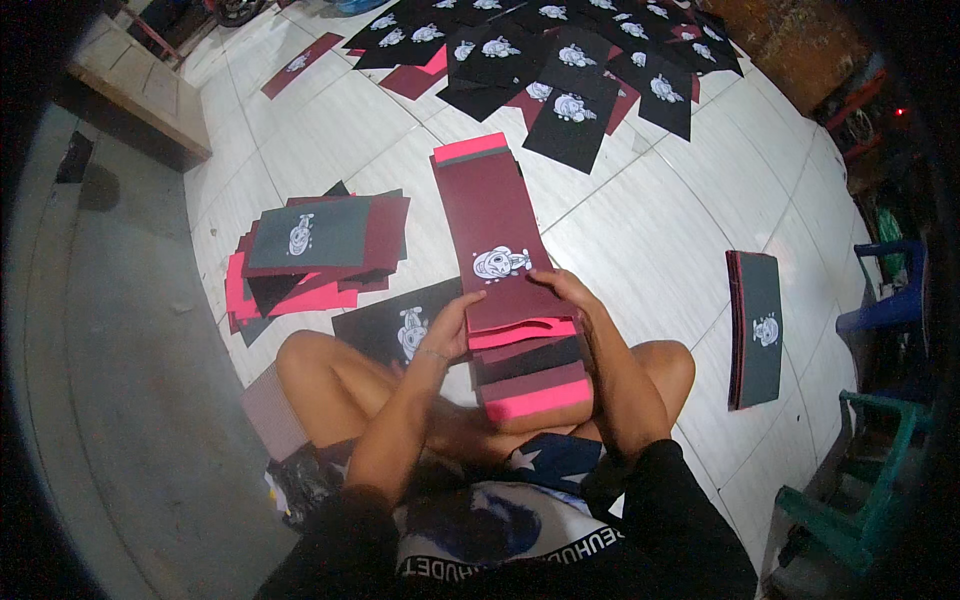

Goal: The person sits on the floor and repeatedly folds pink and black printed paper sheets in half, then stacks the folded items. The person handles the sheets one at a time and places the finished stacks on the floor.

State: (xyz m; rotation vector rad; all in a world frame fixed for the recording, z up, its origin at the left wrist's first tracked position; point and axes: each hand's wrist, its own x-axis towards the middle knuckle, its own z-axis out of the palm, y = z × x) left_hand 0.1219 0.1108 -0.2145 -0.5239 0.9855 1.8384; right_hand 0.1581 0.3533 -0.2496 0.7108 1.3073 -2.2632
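Note:
Between my two hands is a stack of long fabric-like panels (491,202), the top one maroon with a white cartoon print. My left hand (454,326) grips its left edge, thumb on top. On the right edge, my right hand (566,289) holds on with the thumb near the print. Pink, black and maroon ends fan out at the stack's near end, above my lap. The fingers beneath the stack are hidden. A black printed panel (375,322) lies on the floor by my left hand, partly behind my forearm.
Left of my hands is an uneven pile of grey, maroon and pink panels (311,232). A neat stack (757,330) sits on the right. Many black printed panels (574,109) overlap ahead on the tiled floor (637,217). A green plastic chair (885,465) stands at the right.

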